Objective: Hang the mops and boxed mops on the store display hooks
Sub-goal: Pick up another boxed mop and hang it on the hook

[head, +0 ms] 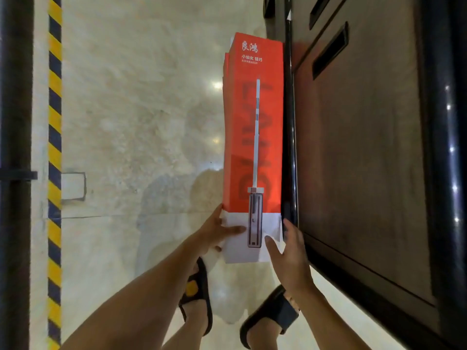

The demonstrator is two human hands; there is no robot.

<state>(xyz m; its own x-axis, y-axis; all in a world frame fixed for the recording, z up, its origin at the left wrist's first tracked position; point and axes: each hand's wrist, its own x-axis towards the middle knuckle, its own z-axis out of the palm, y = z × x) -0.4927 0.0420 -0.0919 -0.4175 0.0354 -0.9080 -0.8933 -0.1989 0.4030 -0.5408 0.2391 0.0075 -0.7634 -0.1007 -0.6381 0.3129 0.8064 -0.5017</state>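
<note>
While left hand [217,231] grips boxed mop [252,137], right hand [290,246] open-fingered against its edge

Bare forearms, no sleeves; black slide sandals [199,294] (the left bears a yellow patch).

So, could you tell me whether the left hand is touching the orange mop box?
Touching: in the head view the left hand lies on the mop box, thumb across its white end.

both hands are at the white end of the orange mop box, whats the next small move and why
Probably close the right hand onto the boxed mop: the left hand already grips the white end, but the right one looks open beside it.
</note>
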